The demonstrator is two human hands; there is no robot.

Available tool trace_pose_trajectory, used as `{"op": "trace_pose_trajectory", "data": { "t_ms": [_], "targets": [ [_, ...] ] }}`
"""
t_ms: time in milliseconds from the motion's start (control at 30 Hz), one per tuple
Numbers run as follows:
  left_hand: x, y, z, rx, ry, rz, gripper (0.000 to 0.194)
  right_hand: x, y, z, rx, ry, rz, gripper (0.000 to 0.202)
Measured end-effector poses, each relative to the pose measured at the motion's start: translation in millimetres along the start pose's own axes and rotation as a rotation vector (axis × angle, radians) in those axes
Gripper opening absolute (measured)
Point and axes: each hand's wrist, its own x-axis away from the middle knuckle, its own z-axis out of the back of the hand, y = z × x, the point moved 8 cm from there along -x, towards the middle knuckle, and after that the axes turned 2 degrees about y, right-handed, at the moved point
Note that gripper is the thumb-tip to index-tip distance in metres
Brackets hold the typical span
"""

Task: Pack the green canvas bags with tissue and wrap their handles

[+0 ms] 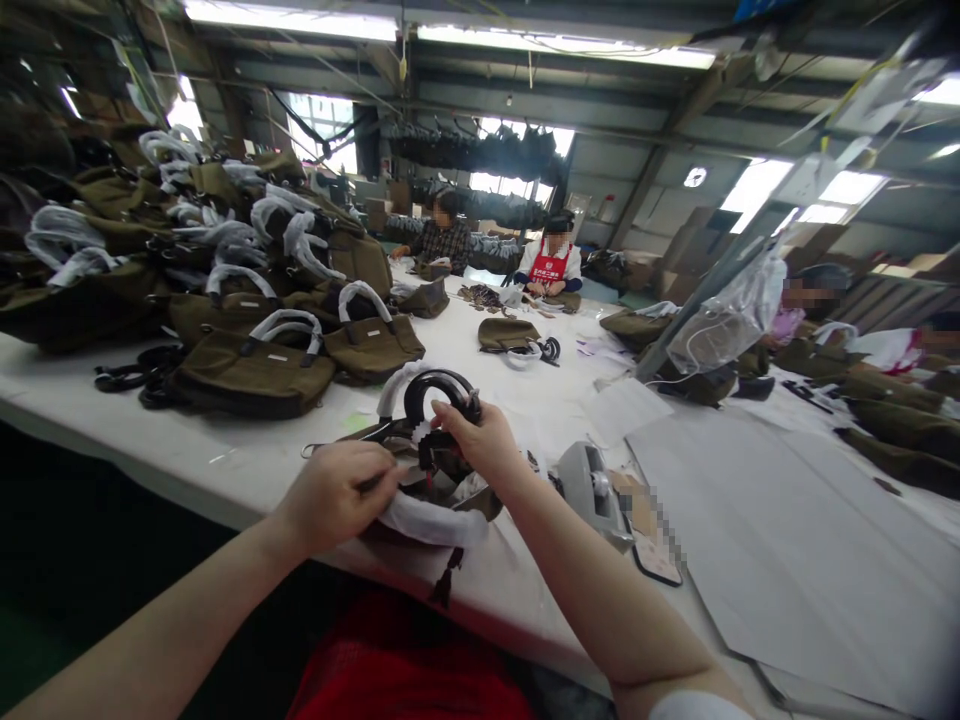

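Note:
An olive handbag lies at the table's near edge with its mouth open toward me. Its handles are wrapped in white film; the nearer wrapped handle hangs over the front. My right hand is closed around a coiled black strap, held just above the bag's opening. On the other side, my left hand has its fingers curled and pinched at the bag's left rim, beside the wrapped handle. A dark tassel-like piece dangles at the bag's front. My hands partly hide the bag's inside.
A tape dispenser and a phone lie to my right, beside large white sheets. Finished-looking olive bags pile up at left. Another bag lies farther back. Co-workers, one in a red apron, sit around the table.

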Motion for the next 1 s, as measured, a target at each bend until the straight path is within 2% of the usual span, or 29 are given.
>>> {"op": "trace_pose_trajectory", "data": {
  "t_ms": [67, 133, 200, 333, 400, 467, 533, 667, 800, 1000],
  "targets": [
    [1, -1, -27.1, -0.082, -0.206, 0.03, 0.014, -5, 1, -3, -0.008, 0.001, -0.011, 0.049],
    [-2, -9, -43.4, -0.2, -0.319, 0.119, 0.035, -11, -1, -6, -0.034, 0.011, -0.007, 0.048],
    [-7, -14, -52.4, -0.309, -0.385, 0.185, 0.051, -15, -4, -8, -0.071, 0.019, 0.005, 0.048],
    [-14, -25, -61.3, -0.464, -0.453, 0.3, 0.071, -22, -6, -8, -0.09, 0.037, 0.041, 0.048],
    [-17, -32, -63.9, -0.501, -0.469, 0.366, 0.066, -25, -3, -7, -0.084, 0.049, 0.055, 0.049],
    [-20, -37, -65.3, -0.51, -0.477, 0.387, 0.044, -29, 4, -5, -0.098, 0.063, 0.048, 0.049],
    [-21, -40, -65.3, -0.511, -0.5, 0.358, 0.029, -35, 13, -2, -0.126, 0.084, 0.028, 0.049],
    [-13, -32, -56.9, -0.462, -0.541, 0.18, 0.02, -49, 32, 8, -0.187, 0.125, -0.025, 0.049],
    [4, -23, -43.6, -0.323, -0.493, 0.001, 0.022, -60, 44, 13, -0.237, 0.129, -0.072, 0.05],
    [18, -31, -56.7, -0.33, -0.55, 0.009, 0.013, -65, 49, 7, -0.237, 0.118, -0.092, 0.05]
  ]
}}
